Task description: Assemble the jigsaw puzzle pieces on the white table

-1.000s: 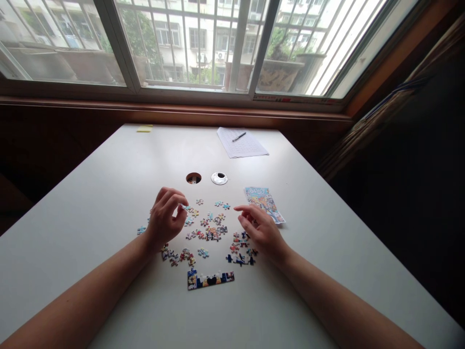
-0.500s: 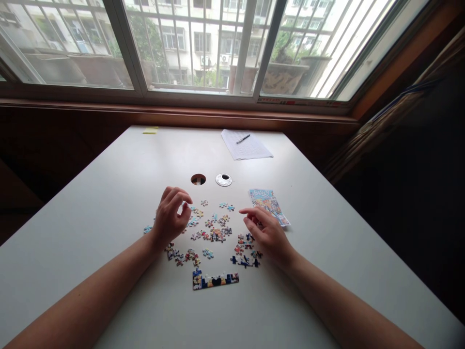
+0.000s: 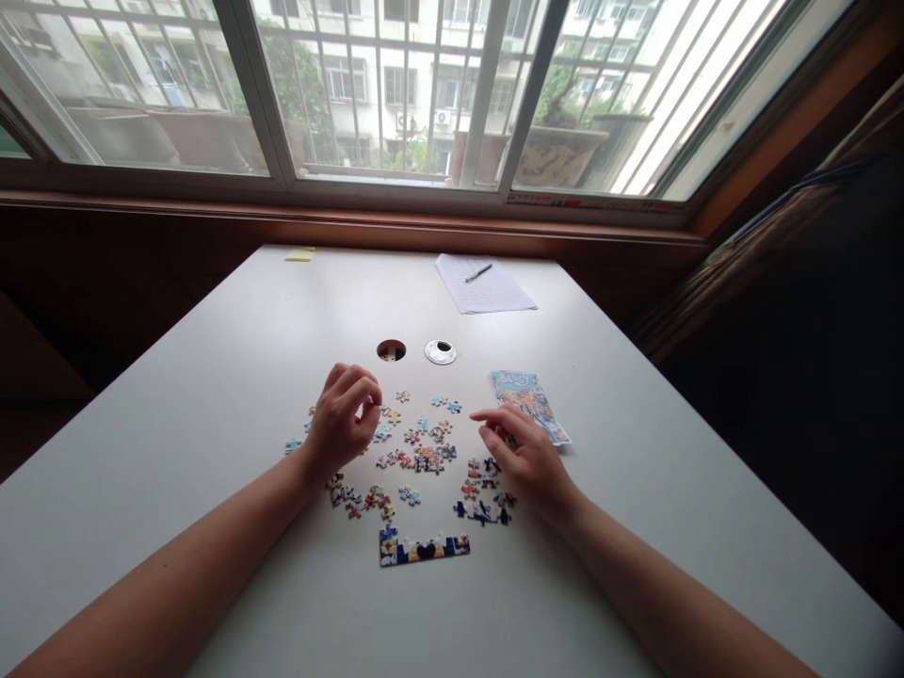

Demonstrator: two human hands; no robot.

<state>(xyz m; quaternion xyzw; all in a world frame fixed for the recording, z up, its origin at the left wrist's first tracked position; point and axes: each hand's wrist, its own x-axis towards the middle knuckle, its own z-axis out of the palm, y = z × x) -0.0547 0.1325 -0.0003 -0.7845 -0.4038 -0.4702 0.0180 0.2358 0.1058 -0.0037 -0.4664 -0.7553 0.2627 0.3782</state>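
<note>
Loose colourful puzzle pieces point(image 3: 424, 457) lie scattered in the middle of a white table point(image 3: 212, 377). A short joined strip of pieces point(image 3: 424, 548) lies nearest me. My left hand point(image 3: 343, 419) hovers over the left of the scatter, fingers curled in a pinch; whether a piece is in them is hidden. My right hand point(image 3: 526, 457) rests at the right of the scatter, fingers loosely stretched toward the pieces and holding nothing. A printed puzzle picture card point(image 3: 528, 403) lies just beyond my right hand.
A round cable hole point(image 3: 391, 350) and its white cap point(image 3: 440, 352) sit beyond the pieces. Farther back lie a paper sheet point(image 3: 487, 287) with a pen point(image 3: 478, 273) and a yellow sticky pad point(image 3: 300, 254). A wide window runs behind; dark cloth hangs at right.
The view has shifted slightly, so everything sits a little more to the right. My left hand's fingers have curled tighter; my right hand has barely moved.
</note>
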